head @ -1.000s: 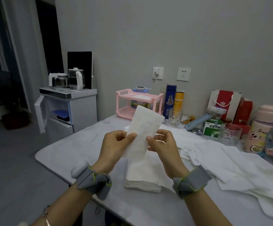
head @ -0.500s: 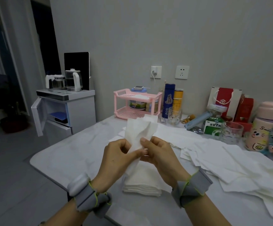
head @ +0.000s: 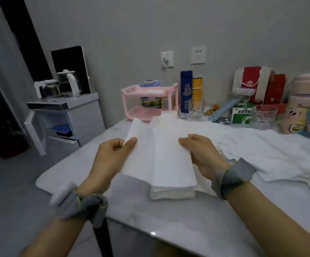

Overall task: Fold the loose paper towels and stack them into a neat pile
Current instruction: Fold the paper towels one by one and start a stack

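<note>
A white paper towel (head: 157,154) is spread between both hands above the table, partly unfolded with a crease down its middle. My left hand (head: 113,156) pinches its left edge and my right hand (head: 202,154) holds its right edge. Under the towel's lower end, a neat pile of folded towels (head: 172,192) rests on the white table (head: 196,229). Several loose unfolded towels (head: 270,151) lie spread across the table to the right. Grey bands wrap both wrists.
At the table's back stand a pink two-tier rack (head: 150,101), a blue bottle (head: 186,91), a yellow can (head: 197,91), glasses (head: 266,115), a green box (head: 242,114), red bags (head: 252,82) and a pink flask (head: 298,108). A small cabinet (head: 65,119) with kettles stands left.
The towel was held upright and narrow between close hands; now my hands have moved apart and lowered, opening the towel wider over the pile. The view has tipped downward.
</note>
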A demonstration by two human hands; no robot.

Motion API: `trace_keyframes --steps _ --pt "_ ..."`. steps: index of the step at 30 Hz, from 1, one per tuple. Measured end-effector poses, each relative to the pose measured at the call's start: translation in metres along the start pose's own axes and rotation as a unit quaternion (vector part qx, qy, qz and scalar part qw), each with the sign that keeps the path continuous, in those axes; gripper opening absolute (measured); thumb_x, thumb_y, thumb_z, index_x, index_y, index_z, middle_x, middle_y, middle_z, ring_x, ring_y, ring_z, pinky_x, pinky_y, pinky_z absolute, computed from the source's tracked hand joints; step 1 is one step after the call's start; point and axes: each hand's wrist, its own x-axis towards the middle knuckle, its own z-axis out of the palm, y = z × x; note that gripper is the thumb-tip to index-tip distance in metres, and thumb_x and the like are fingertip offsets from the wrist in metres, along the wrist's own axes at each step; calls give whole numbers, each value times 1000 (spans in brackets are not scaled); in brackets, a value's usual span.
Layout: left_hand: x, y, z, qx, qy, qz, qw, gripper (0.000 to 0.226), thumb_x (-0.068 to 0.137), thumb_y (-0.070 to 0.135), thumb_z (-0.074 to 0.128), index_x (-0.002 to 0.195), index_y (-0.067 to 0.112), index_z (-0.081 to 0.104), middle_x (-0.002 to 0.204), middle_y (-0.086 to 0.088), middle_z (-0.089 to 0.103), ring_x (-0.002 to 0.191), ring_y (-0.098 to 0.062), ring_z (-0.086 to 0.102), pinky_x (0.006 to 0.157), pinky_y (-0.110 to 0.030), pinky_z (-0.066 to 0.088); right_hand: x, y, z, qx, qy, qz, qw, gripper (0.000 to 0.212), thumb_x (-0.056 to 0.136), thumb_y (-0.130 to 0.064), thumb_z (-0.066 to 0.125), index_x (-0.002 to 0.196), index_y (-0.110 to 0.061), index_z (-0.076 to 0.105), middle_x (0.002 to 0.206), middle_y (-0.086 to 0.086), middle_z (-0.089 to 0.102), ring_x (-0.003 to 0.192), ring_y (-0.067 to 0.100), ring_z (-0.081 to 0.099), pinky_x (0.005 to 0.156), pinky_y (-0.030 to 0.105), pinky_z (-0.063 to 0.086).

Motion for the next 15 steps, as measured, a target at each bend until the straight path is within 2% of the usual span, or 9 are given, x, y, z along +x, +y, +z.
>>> trace_keyframes --steps 2,6,12,15 --pt "-1 -8 -1 30 -2 -2 1000 42 83 42 63 56 15 45 42 11 44 37 0 40 36 -11 29 5 6 -2 -64 32 -43 997 20 88 -7 59 70 -14 54 64 0 57 47 4 55 39 11 39" --pt "-1 -24 -4 43 11 -3 999 44 83 42 64 57 16 40 43 13 37 39 -2 34 37 -14 27 15 15 -6 -206 69 -122 969 19 85 -14 65 74 -22 51 63 -6 53 54 2 50 43 6 37" --pt "-5 -40 -4 45 2 -39 998 43 84 42 63 57 15 42 42 13 41 40 -1 36 46 -19 28 22 31 -12 -311 59 -156 936 13 84 -20 65 85 -16 53 66 -6 48 58 4 45 46 6 36" --pt "-8 -45 0 41 -10 -47 998 45 84 41 63 55 16 39 42 13 38 41 -3 34 46 -19 27 24 36 -15 -359 47 -143 921 17 83 -25 65 92 -17 53 71 -8 49 63 3 47 49 8 38"
